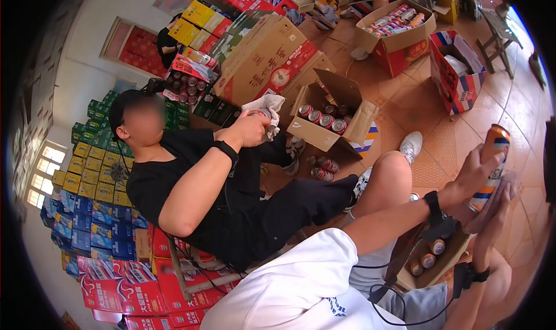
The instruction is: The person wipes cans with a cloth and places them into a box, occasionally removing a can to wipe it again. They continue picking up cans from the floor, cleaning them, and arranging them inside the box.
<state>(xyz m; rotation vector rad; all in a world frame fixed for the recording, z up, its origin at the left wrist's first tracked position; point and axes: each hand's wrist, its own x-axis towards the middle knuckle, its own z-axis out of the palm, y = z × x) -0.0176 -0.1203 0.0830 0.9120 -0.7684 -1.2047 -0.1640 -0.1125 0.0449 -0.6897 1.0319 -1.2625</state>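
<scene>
Left hand [472,176] grasps a slim metal can [497,141], fingers wrapped round its side; smooth cylinder, glossy orange and silver with a dark blue band, tilted, held in the air beyond the upper right corner of the open carton [449,266] between the knees. Right hand [492,220] lies along a soft, creased, pinkish-grey cloth [479,219] by the can's lower end, fingers stretched; cannot tell if it pinches the fabric. Carton is plain brown corrugated board, boxy; round-topped orange cans [428,261] sit inside, near its left and upper edges. Floor [437,150] is shiny terracotta tile. Co-worker in black fabric holds a rumpled white rag [269,107] round another can, near a flapped cardboard box [315,136] of upright cans.
</scene>
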